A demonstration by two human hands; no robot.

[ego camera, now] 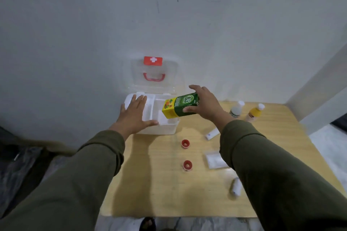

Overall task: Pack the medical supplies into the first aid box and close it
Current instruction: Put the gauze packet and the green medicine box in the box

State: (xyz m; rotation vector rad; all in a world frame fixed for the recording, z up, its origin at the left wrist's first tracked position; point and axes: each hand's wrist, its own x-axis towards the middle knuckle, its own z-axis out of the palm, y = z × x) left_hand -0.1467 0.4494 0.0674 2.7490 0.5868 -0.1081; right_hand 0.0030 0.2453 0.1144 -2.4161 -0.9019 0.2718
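Right hand (205, 104) is gripping the green carton (179, 105) over the first aid box (169, 127), left hand (134, 113) resting flat and open on it; carton probably wants levelling before lowering into the open compartment.

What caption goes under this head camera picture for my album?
Right hand lowers a green box into the open first aid box while the left hand steadies it.
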